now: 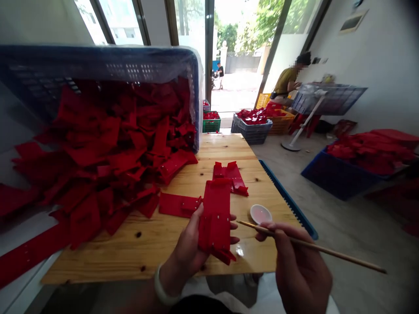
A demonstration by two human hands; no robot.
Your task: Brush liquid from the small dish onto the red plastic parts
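My left hand [190, 246] is wrapped round a flat red piece [216, 209] with small holes and raised folded edges at its ends. In my right hand [297, 261] is a thin wooden paintbrush [314, 246], its tip pointing left, a little apart from the red piece. Just beyond the brush tip stands a small white dish [261, 214] with something pale in it. Two more such pieces lie on the table: one red piece [178, 205] to the left, partly behind my thumb, and another red piece [234, 176] behind the held one.
A blue crate [197, 100] lies tipped on its side at the left, spilling red pieces [108, 152] over the wooden table [163, 257]. Blue bins [340, 174] of red parts stand on the floor. A person [284, 83] sits by the far wall.
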